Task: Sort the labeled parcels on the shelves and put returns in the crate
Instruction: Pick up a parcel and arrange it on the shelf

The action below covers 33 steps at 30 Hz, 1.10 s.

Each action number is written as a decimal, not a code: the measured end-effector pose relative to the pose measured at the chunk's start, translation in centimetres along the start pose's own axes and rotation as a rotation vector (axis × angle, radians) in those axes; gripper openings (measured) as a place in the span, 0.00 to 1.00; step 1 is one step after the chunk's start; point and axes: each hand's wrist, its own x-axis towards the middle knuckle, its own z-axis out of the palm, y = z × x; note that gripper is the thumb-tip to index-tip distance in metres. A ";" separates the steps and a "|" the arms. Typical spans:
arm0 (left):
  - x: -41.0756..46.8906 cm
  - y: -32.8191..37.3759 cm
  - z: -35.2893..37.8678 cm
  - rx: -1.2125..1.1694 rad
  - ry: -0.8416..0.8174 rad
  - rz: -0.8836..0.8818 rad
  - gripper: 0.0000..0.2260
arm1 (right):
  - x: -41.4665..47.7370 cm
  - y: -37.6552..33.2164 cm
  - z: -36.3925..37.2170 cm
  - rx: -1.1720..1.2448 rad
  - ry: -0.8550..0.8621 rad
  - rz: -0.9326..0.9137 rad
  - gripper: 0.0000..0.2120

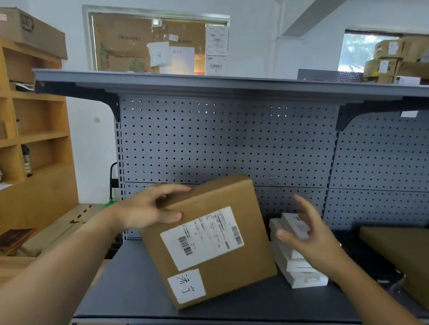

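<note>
step in hand: sorting one parcel. your left hand (150,210) grips the brown parcel (244,218) at its 10 o'clock corner, and the parcel sits tilted over the grey shelf (129,285). your right hand (311,241) hovers at the parcel's 3 o'clock, fingers spread and empty. next move, as judged: read the label (203,236), then shelve or crate.

Both bare forearms reach fwd from the bottom corners. Left hand (150,208) grips upper-left corner of the brown cardboard parcel (213,241), thumb on front face, fingers over top edge. Right hand (309,235) hovers w/ fingers spread, palm facing left.
</note>
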 end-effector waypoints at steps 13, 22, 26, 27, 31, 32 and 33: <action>-4.2 -5.6 5.4 -0.747 0.237 -0.062 0.41 | -0.9 0.4 4.6 0.515 0.076 0.168 0.43; -4.5 -4.1 10.2 -1.014 0.329 -0.097 0.25 | -2.1 0.3 6.1 0.670 0.033 0.146 0.33; -4.9 -2.9 11.2 -1.026 0.304 -0.096 0.21 | -2.5 0.7 5.4 0.663 0.048 0.161 0.32; -5.0 -2.5 11.4 -1.027 0.297 -0.095 0.20 | -2.7 0.7 5.2 0.658 0.052 0.164 0.31; -5.0 -1.5 11.6 -0.978 0.286 -0.105 0.17 | -2.6 0.0 4.5 0.660 0.078 0.172 0.20; -4.9 -1.2 11.5 -0.951 0.284 -0.107 0.16 | -2.4 -0.3 4.3 0.668 0.083 0.177 0.19; -4.8 -1.0 11.3 -0.926 0.286 -0.108 0.16 | -2.2 -0.6 4.2 0.677 0.090 0.181 0.19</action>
